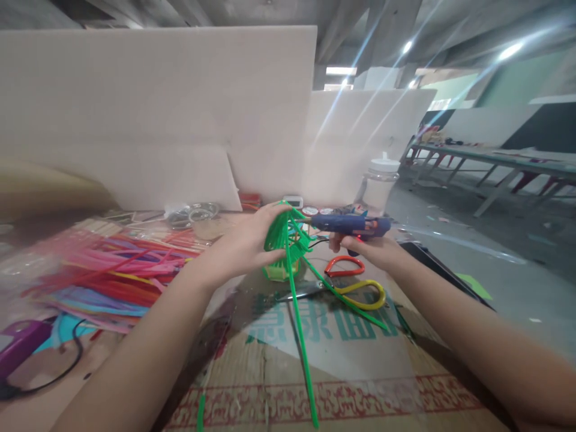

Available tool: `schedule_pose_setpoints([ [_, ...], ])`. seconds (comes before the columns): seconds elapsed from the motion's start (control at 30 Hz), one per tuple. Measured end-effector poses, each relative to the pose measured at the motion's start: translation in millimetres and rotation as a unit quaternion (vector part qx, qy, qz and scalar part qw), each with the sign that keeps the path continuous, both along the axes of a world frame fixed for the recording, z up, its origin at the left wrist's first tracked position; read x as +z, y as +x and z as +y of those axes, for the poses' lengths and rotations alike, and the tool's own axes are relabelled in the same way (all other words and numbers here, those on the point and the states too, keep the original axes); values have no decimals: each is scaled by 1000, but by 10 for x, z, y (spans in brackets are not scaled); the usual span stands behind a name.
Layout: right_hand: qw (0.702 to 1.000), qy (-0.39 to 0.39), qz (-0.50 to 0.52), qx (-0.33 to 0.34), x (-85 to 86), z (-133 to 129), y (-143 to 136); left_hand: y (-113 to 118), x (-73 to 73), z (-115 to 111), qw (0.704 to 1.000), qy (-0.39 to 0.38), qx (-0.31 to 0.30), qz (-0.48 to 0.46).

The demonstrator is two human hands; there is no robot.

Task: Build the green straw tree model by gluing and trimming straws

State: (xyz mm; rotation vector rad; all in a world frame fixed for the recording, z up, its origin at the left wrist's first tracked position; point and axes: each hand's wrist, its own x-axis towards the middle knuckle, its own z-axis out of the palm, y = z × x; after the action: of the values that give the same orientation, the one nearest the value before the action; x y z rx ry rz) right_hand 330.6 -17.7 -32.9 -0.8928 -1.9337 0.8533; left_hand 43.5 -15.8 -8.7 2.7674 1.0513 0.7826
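My left hand (254,240) is closed around the side of a green craft piece (283,240) built from many thin green pipe-cleaner strips. Two long green strips (299,336) trail from it toward me and to the right. In my right hand (366,247) is a blue hot glue gun (346,225), its nozzle pointing left at the piece and close to it; whether it touches I cannot tell. A yellow-green base (281,272) shows under the piece. Scissors (342,285) with one red and one yellow handle lie just below the glue gun.
Pink, red and blue pipe cleaners (130,270) are heaped at the left, near a purple device (24,345) with a black cable. A clear bottle (380,183) with a white lid stands at the back right. White boards (157,108) rise behind the printed cardboard work surface (252,384).
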Motion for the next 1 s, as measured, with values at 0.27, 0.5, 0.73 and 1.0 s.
schedule_pose_setpoints([
  [0.27,996,17,-87,3,65,-113,-151,-40,-7,31,999,5,38,32],
  [0.5,988,69,-135,-16,6,-64,-128,-54,5,37,999,12,6,37],
  [0.73,990,21,-134,-26,-16,-84,-161,-56,17,43,999,24,-36,20],
  [1.0,989,30,-138,-44,-44,-53,-155,-59,24,26,999,25,-32,28],
])
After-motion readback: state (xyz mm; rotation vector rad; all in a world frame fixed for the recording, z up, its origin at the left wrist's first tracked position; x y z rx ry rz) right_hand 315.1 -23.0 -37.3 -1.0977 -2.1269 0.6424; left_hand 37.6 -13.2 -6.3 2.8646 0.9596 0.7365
